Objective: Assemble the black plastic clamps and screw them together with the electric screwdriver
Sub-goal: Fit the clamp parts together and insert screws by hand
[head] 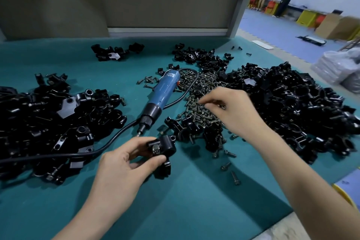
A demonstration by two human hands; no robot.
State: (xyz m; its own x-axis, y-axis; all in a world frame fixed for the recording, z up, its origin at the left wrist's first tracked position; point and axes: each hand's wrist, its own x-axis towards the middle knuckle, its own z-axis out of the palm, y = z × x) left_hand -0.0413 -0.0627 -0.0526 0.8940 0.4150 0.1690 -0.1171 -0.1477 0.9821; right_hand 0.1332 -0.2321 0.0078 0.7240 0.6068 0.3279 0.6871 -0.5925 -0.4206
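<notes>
My left hand (pixel 124 163) grips a black plastic clamp (pixel 165 148) just above the green table, with a screw head showing on the clamp's face. My right hand (pixel 231 109) reaches into the pile of screws (pixel 200 103) in the middle of the table, its fingertips pinching among the screws. The blue electric screwdriver (pixel 161 93) lies on the table between my hands, its bit pointing toward the held clamp. Its black cable (pixel 109 144) runs off to the left.
Heaps of black clamp parts lie at the left (pixel 48 122), at the right (pixel 302 107) and at the back (pixel 116 51). Loose screws (pixel 235 178) are scattered near the front right. A grey partition (pixel 165 0) stands behind the table. Two people stand far off at the back right.
</notes>
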